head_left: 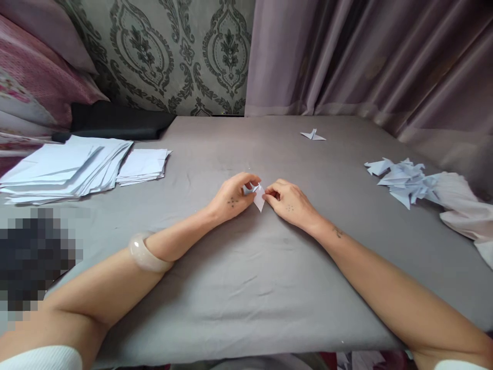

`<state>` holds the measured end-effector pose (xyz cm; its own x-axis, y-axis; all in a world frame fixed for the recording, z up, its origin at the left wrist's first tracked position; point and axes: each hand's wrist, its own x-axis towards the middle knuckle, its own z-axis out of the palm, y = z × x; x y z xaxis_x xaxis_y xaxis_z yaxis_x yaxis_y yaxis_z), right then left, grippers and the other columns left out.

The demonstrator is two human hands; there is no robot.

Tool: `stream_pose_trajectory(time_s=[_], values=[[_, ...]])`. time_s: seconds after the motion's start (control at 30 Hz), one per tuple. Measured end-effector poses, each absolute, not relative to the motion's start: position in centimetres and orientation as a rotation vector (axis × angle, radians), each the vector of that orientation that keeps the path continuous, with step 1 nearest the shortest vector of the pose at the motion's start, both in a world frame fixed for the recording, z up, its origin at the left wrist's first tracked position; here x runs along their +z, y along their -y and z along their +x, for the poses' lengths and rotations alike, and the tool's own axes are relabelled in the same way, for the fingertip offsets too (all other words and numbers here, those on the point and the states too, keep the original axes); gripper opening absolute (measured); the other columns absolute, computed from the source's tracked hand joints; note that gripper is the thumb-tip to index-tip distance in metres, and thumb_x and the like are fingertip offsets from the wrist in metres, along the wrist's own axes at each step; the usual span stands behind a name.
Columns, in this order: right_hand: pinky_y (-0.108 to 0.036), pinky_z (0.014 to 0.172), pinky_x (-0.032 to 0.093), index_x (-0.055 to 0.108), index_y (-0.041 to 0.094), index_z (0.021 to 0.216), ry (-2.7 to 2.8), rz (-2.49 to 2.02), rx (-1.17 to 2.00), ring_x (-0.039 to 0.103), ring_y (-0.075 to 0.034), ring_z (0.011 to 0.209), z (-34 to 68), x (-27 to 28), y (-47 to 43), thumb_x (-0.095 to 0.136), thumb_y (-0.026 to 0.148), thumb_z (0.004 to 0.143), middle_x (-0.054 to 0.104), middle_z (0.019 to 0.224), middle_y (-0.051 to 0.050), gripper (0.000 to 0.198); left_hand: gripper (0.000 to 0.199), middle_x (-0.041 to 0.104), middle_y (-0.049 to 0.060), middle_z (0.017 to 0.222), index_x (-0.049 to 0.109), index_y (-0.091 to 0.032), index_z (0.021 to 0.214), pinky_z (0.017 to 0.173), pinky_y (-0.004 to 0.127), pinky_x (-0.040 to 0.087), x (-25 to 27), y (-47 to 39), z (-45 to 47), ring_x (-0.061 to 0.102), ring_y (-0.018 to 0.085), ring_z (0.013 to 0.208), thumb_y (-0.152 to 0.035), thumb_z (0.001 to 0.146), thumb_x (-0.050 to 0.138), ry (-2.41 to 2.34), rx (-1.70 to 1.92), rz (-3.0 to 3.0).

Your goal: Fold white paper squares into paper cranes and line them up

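Observation:
Between my two hands, a small folded piece of white paper (260,199) is held just above the grey cloth, one pointed corner hanging down. My left hand (234,194) pinches it from the left with thumb and fingers. On the other side, my right hand (288,200) grips its right edge between thumb and forefinger. Fine creases are too small to make out. Farther back on the cloth lies a folded paper bird (313,135), apart from both hands.
A stack of large white sheets (57,167) lies at the left, beside a pile of smaller white sheets (144,165). Several folded paper shapes (408,180) are heaped at the right near a pale cloth (462,205). Black fabric (119,121) and a curtain (327,56) border the back.

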<state>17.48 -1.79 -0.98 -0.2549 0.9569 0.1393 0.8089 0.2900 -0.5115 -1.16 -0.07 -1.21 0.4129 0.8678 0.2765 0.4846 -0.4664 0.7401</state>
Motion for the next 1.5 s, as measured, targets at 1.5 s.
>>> stream_pose_trajectory(time_s=[1.5], values=[[-0.020, 0.049, 0.039, 0.064, 0.015, 0.069, 1.507, -1.923, 1.151, 0.055, -0.012, 0.066, 14.3, 3.8, 2.2, 0.061, 0.037, 0.071, 0.067, 0.084, -0.007, 0.022, 0.015, 0.067, 0.001, 0.071, 0.071, -0.017, 0.079, 0.062, 0.021, 0.043, -1.5, 0.0, -0.9, 0.058, 0.013, 0.065, -0.021, 0.077, 0.057, -1.142, 0.864, 2.162]])
